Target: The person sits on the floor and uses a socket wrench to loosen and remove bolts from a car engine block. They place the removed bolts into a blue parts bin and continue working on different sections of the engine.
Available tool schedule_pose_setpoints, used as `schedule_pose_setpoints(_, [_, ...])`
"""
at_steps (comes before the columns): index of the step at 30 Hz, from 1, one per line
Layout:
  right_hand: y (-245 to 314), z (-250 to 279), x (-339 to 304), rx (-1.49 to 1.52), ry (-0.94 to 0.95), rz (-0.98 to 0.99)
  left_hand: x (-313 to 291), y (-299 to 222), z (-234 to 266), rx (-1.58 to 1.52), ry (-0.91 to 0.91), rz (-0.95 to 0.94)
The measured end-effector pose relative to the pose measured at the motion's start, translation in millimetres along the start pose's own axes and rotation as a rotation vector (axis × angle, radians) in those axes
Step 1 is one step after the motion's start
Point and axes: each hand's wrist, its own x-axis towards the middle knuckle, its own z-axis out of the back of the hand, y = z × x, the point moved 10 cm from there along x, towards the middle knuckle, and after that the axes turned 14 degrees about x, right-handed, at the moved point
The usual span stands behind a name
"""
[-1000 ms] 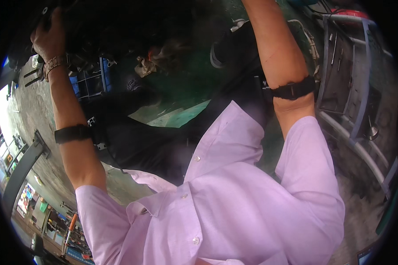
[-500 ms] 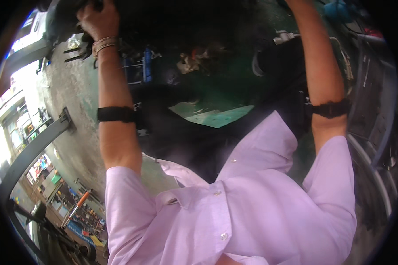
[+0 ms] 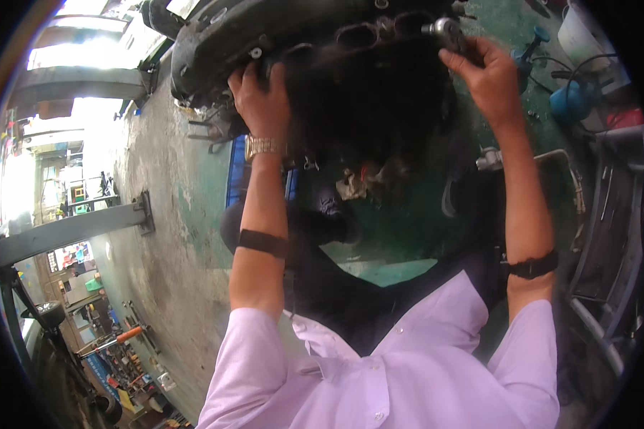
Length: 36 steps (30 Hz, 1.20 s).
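A large dark, greasy engine block (image 3: 215,53) with a row of oval ports spans the top of the view. My left hand (image 3: 260,100), with a metal-banded watch (image 3: 265,146) on its wrist, rests against its near edge with fingers apart. A small bright round bolt head or washer (image 3: 256,53) sits just above those fingers. At the block's right end my right hand (image 3: 492,79) is closed around a ratchet wrench (image 3: 449,32). The wrench's shiny socket points left toward the ports. Deep shadow hides the block's underside.
Below the block, a crumpled tan rag (image 3: 350,186) lies on the green floor near my shoe (image 3: 329,204). A blue crate (image 3: 237,171) stands at left. Blue equipment with a cable (image 3: 569,104), a white bucket (image 3: 583,32) and a dark tray cart (image 3: 608,193) are at right.
The view has shifted, bringing the engine block and both hands into sight. My right hand, out of view before, now shows with the ratchet wrench. My left hand appears lower and farther right.
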Motion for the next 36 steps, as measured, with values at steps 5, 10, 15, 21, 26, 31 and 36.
schedule_pose_setpoints(5, [-13,2,-1,0.007,-0.028,-0.101,0,1,2,-0.054,0.029,0.034])
schedule_pose_setpoints(10, [-18,0,-1,0.123,-0.042,-0.112,-1,-1,4,-0.065,0.012,0.027])
schedule_pose_setpoints(15, [-22,0,-2,0.174,-0.058,-0.125,-2,-1,3,-0.123,0.002,0.043])
schedule_pose_setpoints(21, [-23,1,-2,0.198,-0.078,-0.137,-1,-3,3,-0.075,0.008,0.040])
schedule_pose_setpoints(26, [-19,1,-1,0.197,-0.072,-0.106,-2,-3,4,-0.060,-0.004,0.038])
schedule_pose_setpoints(31, [-18,2,-1,0.192,-0.074,-0.093,-2,-3,3,-0.093,-0.024,0.032])
schedule_pose_setpoints(36, [-21,1,-2,0.181,-0.068,-0.109,-4,-5,6,-0.068,-0.044,0.018])
